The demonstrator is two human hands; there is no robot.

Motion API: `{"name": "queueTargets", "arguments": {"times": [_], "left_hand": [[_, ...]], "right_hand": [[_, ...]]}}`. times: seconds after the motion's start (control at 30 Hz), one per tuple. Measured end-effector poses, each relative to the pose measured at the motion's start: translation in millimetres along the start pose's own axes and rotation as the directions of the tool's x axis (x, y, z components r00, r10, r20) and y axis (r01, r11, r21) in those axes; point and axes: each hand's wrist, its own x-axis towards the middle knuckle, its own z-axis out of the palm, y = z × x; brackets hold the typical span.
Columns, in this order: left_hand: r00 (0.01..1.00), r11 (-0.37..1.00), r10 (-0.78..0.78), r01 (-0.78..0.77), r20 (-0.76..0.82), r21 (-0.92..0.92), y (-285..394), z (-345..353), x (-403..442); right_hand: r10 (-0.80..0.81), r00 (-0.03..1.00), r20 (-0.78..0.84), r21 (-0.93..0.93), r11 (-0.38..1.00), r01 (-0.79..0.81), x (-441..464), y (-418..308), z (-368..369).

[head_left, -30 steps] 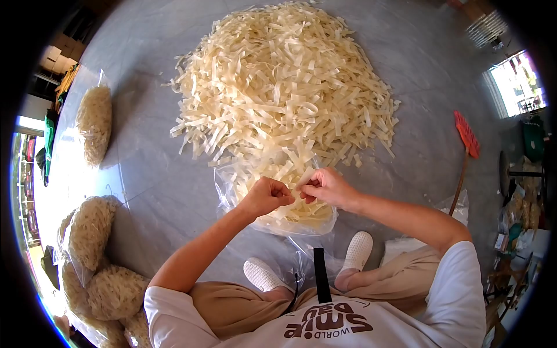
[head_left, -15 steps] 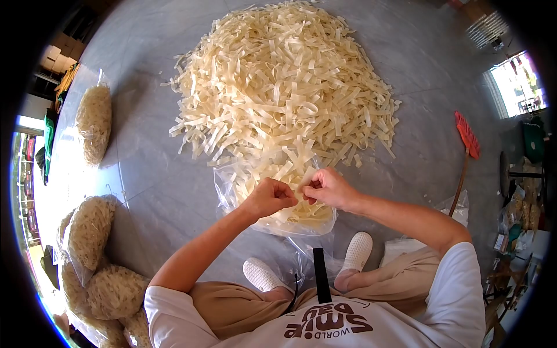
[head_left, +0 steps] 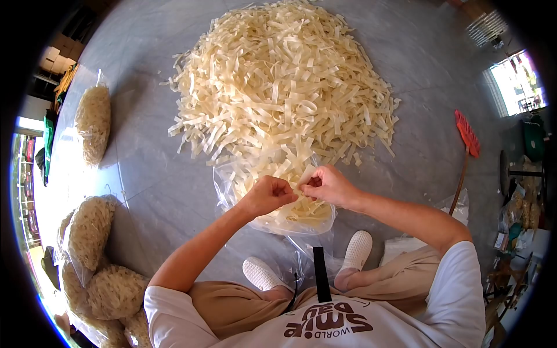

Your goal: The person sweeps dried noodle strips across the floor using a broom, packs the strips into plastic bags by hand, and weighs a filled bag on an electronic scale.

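Note:
Pale, flat strips lie in a large pile (head_left: 278, 87) on the grey floor. At its near edge a clear plastic bag (head_left: 301, 223) holds more of these strips. Over the bag, my right hand (head_left: 326, 187) pinches a pale strip (head_left: 307, 174) between thumb and fingers. Close beside it on the left is my left hand (head_left: 269, 196), its fingers curled and its fingertips pressed together near the strip. Whatever my left fingertips hold, if anything, is too small to make out.
Filled clear bags (head_left: 116, 290) are heaped at the lower left, and another filled bag (head_left: 93, 124) stands farther up. A red-headed broom (head_left: 467, 134) lies at the right. White shoes (head_left: 358, 250) are on my feet below the bag.
Both hands stay over the bag with only slight finger movement. The strip in my right hand has tilted a little.

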Motion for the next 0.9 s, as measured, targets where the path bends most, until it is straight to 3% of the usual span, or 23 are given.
{"name": "queueTargets", "arguments": {"times": [0.07, 0.13, 0.27, 0.33, 0.37, 0.4, 0.43, 0.47, 0.5, 0.57, 0.6, 0.77, 0.9], "left_hand": [[0.999, 0.999, 0.031, -0.031, 0.012, 0.021, 1, -1, 2], [0.999, 0.996, 0.04, -0.037, -0.026, 0.084, 5, -3, 3], [1.0, 0.996, -0.011, 0.013, -0.02, 0.087, 12, -7, 3], [0.997, 0.921, 0.08, -0.074, 0.001, 0.382, 13, -8, 0], [0.997, 0.922, 0.079, -0.071, -0.004, 0.381, 6, -8, 0], [0.994, 0.732, 0.107, -0.059, -0.028, 0.679, -4, -5, -2], [0.989, 0.453, 0.14, -0.027, -0.041, 0.891, -12, -4, -3], [1.0, 0.377, -0.019, -0.005, 0.013, 0.926, -18, -4, 0], [1.0, 0.379, -0.019, -0.002, 0.01, 0.925, -30, -3, 4], [0.962, 0.393, 0.24, -0.219, 0.131, 0.893, -59, 3, 12], [0.952, 0.454, 0.254, -0.274, 0.172, 0.848, -58, 6, 14], [0.956, 0.432, 0.268, -0.229, 0.119, 0.872, -86, 18, 28], [0.966, 0.406, 0.254, -0.156, 0.053, 0.9, -84, 13, 34]], "right_hand": [[-0.064, 0.997, -0.033, -0.065, 0.996, 0.062, 0, 0, 1], [-0.141, 0.988, -0.065, -0.332, 0.937, 0.112, -2, -13, 3], [-0.206, 0.974, -0.089, -0.421, 0.894, 0.151, 4, -11, 3], [-0.31, 0.938, -0.155, -0.541, 0.821, 0.182, 7, 1, -2], [-0.311, 0.938, -0.15, -0.541, 0.82, 0.186, 8, 7, -8], [-0.219, 0.966, -0.137, -0.325, 0.931, 0.165, 8, 6, -12], [-0.128, 0.987, -0.1, -0.094, 0.988, 0.119, 8, 5, -13], [-0.084, 0.994, -0.073, -0.111, 0.991, 0.075, 7, 4, -15], [-0.084, 0.994, -0.07, -0.113, 0.991, 0.076, 9, 5, -15], [-0.142, 0.987, 0.082, -0.093, 0.984, 0.149, 10, 8, -14], [-0.14, 0.987, 0.082, -0.095, 0.984, 0.148, 9, 6, -13], [-0.285, 0.935, 0.213, 0.078, 0.959, 0.274, 10, 6, -12], [-0.196, 0.96, 0.199, 0.198, 0.968, 0.156, 6, 1, -15]]}}
